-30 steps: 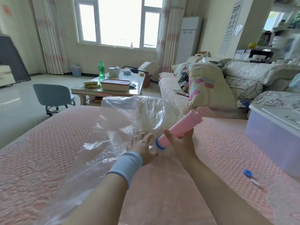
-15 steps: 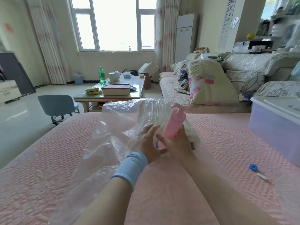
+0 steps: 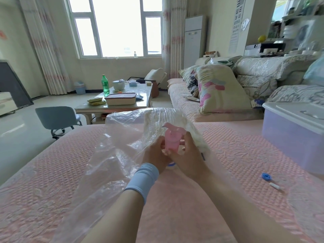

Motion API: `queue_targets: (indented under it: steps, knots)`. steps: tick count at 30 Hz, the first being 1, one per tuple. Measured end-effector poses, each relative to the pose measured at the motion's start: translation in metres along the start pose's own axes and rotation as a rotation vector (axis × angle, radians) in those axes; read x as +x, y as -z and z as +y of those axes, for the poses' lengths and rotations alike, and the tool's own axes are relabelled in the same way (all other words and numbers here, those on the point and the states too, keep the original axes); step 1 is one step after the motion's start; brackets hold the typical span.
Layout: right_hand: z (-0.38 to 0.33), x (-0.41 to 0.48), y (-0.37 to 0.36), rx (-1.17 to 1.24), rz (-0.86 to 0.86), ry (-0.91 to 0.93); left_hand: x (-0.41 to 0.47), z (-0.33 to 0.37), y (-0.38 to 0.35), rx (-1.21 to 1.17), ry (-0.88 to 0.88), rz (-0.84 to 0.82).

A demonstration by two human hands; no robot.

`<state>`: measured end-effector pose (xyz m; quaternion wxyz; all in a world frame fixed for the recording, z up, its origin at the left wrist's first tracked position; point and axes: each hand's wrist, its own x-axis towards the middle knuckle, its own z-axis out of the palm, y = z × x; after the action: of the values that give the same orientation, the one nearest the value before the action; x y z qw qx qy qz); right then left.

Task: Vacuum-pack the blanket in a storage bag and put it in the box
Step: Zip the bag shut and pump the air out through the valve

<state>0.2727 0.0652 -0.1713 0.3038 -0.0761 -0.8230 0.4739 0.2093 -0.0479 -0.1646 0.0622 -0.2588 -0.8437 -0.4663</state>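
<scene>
Blanket (image 3: 177,123), white and folded, lies inside the clear plastic storage bag (image 3: 112,155) at the far middle of the pink quilted cover (image 3: 52,172). The bag's loose near end spreads toward the person. On the bag stands a pink hand pump (image 3: 172,142), nearly upright, handle on top, with a blue ring (image 3: 171,164) showing just under the hands. The left hand (image 3: 155,155), a light blue wristband (image 3: 142,179) on its wrist, curls its fingers round the left side of the barrel. The right hand (image 3: 190,155) wraps the right side. At the right edge stands a translucent lidded storage box (image 3: 294,137). Near it, on the cover, lie a small blue cap (image 3: 266,176) and a white clip (image 3: 275,186), just beside each other.
</scene>
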Motion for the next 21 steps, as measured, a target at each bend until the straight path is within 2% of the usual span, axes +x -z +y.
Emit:
queue_targets:
  steps: [12,15,21]
  knots:
    - [-0.009,-0.004,0.009,-0.073,-0.009,0.205,-0.003,-0.005,0.013,0.004,-0.008,-0.059]
    - [-0.010,0.000,0.013,-0.097,0.002,0.193,-0.002,-0.006,0.019,-0.045,-0.021,-0.127]
    - [-0.021,-0.008,0.027,-0.128,0.000,0.181,-0.004,0.009,0.033,-0.146,-0.091,-0.061]
